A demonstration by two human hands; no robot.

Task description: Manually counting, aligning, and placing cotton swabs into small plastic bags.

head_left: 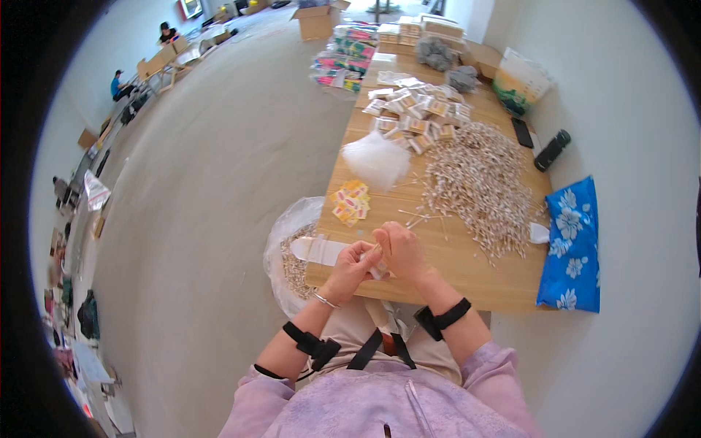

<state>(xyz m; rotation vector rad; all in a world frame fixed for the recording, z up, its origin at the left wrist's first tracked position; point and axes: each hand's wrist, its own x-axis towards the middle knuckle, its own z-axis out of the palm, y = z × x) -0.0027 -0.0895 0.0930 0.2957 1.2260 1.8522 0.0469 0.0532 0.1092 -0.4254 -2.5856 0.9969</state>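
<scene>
My left hand and my right hand meet at the near edge of a long wooden table. Together they pinch a small clear plastic packet with thin white sticks. Just beyond my right hand a few loose sticks lie on the wood. A big heap of the same white sticks spreads over the table's right half. Yellow paper cards and a stack of clear bags sit ahead of my left hand.
A plastic bag of sticks hangs at the table's left edge. Filled packets pile farther back, with boxes beyond. A blue floral cloth, a black cylinder and a phone lie on the right. Two people sit far left.
</scene>
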